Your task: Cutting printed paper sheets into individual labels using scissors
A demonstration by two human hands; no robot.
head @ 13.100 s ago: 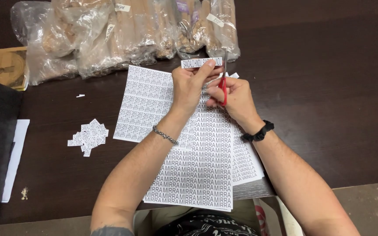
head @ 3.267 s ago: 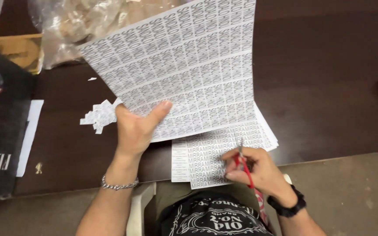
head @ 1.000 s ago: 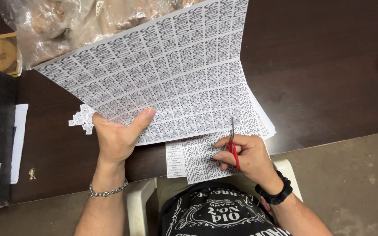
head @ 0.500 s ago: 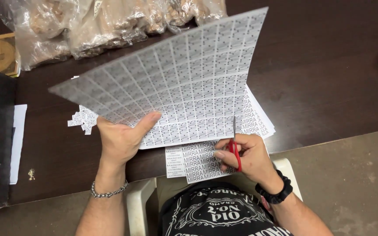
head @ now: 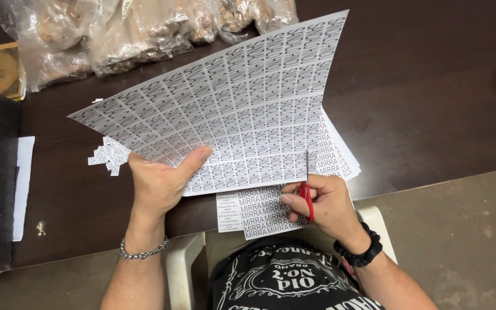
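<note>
- head view: large white paper sheet of small printed labels [head: 236, 109] is lifted off the dark brown bench [head: 431, 86], left hand [head: 159, 183] pinching its near edge.
- right hand [head: 322, 204] is clenched on red-handled scissors [head: 307, 192], blades at that lower edge.
- judgement: a cut is starting; next, keep the blades along a printed line, sheet taut.
- stacked label sheets [head: 334, 158] lie beneath.

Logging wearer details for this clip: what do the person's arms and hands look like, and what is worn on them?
Both forearms are bare, no sleeves or gloves. The left hand has a silver chain bracelet at the wrist. The right hand has a black band, perhaps a watch, at the wrist.
</note>
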